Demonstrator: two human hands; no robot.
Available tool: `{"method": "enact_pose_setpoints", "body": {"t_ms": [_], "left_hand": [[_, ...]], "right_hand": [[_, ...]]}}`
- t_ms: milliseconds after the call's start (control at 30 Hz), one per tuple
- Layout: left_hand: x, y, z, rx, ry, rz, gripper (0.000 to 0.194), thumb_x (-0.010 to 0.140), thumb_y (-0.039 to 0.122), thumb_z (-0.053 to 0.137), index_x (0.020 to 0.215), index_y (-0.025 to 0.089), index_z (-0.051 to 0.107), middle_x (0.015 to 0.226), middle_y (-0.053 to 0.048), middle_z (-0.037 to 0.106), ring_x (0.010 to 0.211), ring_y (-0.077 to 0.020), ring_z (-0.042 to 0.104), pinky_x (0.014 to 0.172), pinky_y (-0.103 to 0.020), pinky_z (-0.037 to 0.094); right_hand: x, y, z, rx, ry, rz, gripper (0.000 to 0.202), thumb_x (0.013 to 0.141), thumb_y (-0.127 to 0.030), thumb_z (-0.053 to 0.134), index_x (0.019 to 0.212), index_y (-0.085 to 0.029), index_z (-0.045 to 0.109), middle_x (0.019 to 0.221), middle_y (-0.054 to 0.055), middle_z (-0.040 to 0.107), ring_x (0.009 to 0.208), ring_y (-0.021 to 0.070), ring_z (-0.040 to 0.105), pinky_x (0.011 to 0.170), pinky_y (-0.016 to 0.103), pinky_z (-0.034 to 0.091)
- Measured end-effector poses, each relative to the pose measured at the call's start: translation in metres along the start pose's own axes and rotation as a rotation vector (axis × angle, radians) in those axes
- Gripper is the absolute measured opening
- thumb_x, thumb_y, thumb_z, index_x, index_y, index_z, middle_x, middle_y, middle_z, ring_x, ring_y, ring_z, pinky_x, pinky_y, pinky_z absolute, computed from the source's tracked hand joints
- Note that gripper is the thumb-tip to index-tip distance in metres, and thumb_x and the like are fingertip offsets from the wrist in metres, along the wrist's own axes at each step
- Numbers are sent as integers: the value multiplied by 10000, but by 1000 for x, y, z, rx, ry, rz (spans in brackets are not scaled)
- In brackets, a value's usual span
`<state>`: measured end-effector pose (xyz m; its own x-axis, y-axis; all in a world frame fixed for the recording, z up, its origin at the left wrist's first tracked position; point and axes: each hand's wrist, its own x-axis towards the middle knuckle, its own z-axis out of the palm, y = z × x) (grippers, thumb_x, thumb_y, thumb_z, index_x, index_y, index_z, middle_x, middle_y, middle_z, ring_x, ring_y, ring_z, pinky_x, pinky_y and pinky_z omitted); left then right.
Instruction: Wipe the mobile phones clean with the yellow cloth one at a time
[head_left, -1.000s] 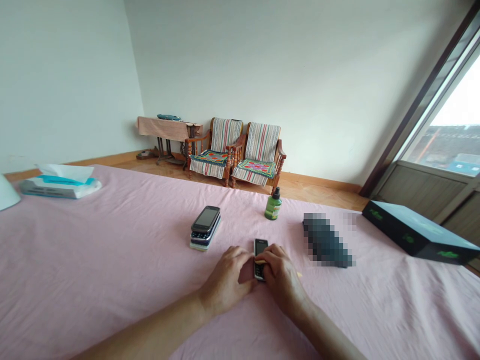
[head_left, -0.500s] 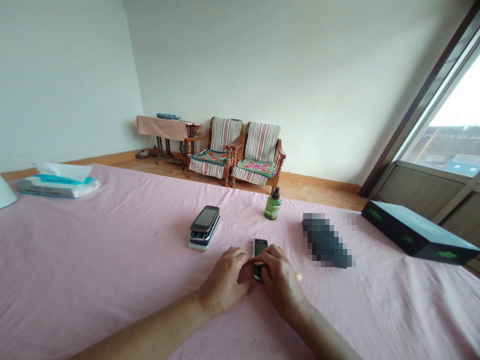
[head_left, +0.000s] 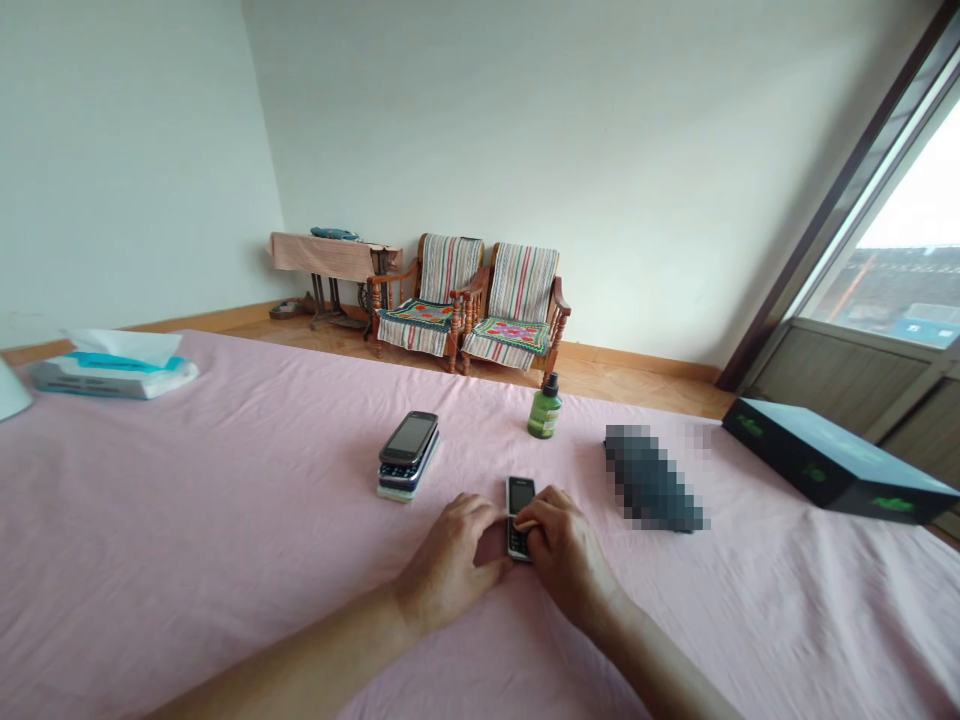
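A small candybar mobile phone (head_left: 521, 492) with a dark screen and a keypad lies on the pink cloth in front of me. My left hand (head_left: 454, 545) is curved along its left side, thumb by the lower end and fingertips at the edge, holding it in place. Over the keypad, my right hand (head_left: 566, 550) pinches a small cream-coloured piece (head_left: 525, 526) against the phone; its material is hard to make out. To the left is a stack of several phones (head_left: 409, 450), a grey one on top.
Beyond the phone stands a green spray bottle (head_left: 544, 412). A blurred-out dark object (head_left: 652, 482) and a black box (head_left: 825, 470) lie to the right. A tissue pack (head_left: 116, 375) is at far left. Two wooden chairs (head_left: 480, 300) stand beyond the pink cloth (head_left: 262, 500).
My right hand has shifted slightly right with the cream piece, exposing more of the keypad. The piece's end behind that hand no longer shows. My left hand stays on the phone.
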<state>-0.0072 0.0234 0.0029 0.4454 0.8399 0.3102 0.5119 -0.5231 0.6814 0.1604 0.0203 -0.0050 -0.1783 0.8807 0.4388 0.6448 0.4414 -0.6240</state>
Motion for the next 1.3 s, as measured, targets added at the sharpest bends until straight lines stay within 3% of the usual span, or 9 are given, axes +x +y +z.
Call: {"method": "enact_pose_setpoints", "body": {"t_ms": [233,600,733,1067,1200,1300], "left_hand": [[0,0,0,1,3,-6,377,668,42,646,1008,206,637,984,-38,616,978,-237,538,869,-343,423],[-1,-1,0,2,15,-8,378,672,38,648,1014,198,625,1021,-39,620,1012,-230,539,904,-340,419],[-1,-1,1,2,10,-2,442,671,38,652,1079,204,615,1070,-46,616,1045,-231,528,937,-343,406],[-1,1,0,3,-1,15,407,671,38,655,1040,210,634,1016,-38,619,1013,-235,534,911,-347,416],[0,0,0,8,10,17,415,672,32,660,1047,206,633,1004,-37,619,993,-234,539,898,-349,424],[0,-2,2,11,11,28,419,669,27,676,1044,207,634,1016,-37,623,1007,-235,543,908,-355,427]], "right_hand": [[0,-5,-1,-5,-47,-25,345,720,52,410,748,-177,668,831,57,572,829,192,516,739,296,413],[-3,2,-1,-18,-15,-9,291,686,61,445,683,-167,625,775,38,566,789,183,525,695,281,393],[-3,0,-2,-6,-21,-15,315,721,49,437,740,-169,663,806,49,572,804,189,525,713,289,400],[-4,2,-2,-14,-11,-22,313,700,63,432,715,-167,644,793,53,567,793,196,517,692,297,398],[-5,-4,-3,-39,-42,-59,354,761,45,404,814,-169,681,851,79,576,831,210,507,717,311,410],[-7,-3,-7,-17,-89,-93,353,746,51,411,761,-181,676,831,60,574,811,191,520,689,284,409]]}}
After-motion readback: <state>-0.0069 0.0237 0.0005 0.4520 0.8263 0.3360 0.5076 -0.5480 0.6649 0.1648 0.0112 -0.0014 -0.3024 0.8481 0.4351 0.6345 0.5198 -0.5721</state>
